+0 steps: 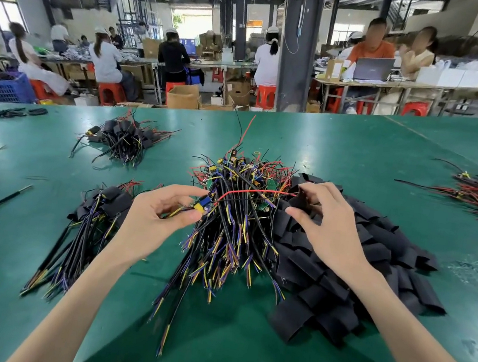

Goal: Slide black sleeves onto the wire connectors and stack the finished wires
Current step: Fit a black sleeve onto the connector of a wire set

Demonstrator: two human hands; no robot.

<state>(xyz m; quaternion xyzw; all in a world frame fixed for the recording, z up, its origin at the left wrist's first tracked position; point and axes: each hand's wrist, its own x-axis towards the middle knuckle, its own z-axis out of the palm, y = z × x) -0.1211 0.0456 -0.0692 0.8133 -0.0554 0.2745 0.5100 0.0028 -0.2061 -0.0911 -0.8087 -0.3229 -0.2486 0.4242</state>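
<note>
Your left hand [162, 216] pinches a small blue-and-yellow wire connector [201, 204] between thumb and forefinger, at the 9 o'clock edge of the central heap of black unsleeved wires [234, 229]. Your right hand [329, 227], fingers curled, pinches a flat black sleeve [301, 201] at the top of the pile of black sleeves [341, 275], 3 o'clock of the heap. The stack of sleeved wires [98, 213] lies at 9 o'clock on the green table [358, 154].

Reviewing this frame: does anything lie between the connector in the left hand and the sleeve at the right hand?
Yes. The heap of unsleeved wires lies between the left hand, which pinches the connector, and the right hand, which pinches the sleeve. A red wire arches over the heap. Above it the path looks free.
</note>
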